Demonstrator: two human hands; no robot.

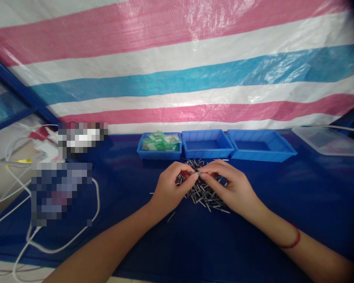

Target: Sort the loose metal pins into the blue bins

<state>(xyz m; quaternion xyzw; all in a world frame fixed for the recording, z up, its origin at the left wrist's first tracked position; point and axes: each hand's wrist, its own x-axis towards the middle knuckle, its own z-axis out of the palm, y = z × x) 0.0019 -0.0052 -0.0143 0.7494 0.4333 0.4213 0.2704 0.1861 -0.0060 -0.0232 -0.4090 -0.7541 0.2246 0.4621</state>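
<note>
Head view: we see the left hand [171, 182] and right hand [233, 184] meeting tip to tip over a pile [205, 194] of dark metal pins. Left thumb and forefinger pinch one end of a slim pin [198, 173], hardly any gap; right thumb and forefinger pinch at what looks like the other end, just as tight. We make it one pin, but it's too small to rule out a second. Remaining fingers are mostly hidden; we can't tell if they hold anything.

Pin sits between the fingertips; pile spreads beneath and on our side of them, pieces crossing every way. One stray pin [171, 216] lies on the table [200, 247], nearer us than the left fingers, apart from the pile. Beyond the fingers: left bin [162, 155] with green bags [161, 141], then middle bin [209, 153] and right bin [264, 156]. Cable [98, 196] loops well left of the fingers; clear lid [327, 141] lies well right.

Risks, our call: tip-only grip on something thin and probably smooth, so it could roll or slip out; we'd lose it among look-alikes below. Low hands could brush edge pieces outward, making more strays. Uneven release could flick the pin sideways.
</note>
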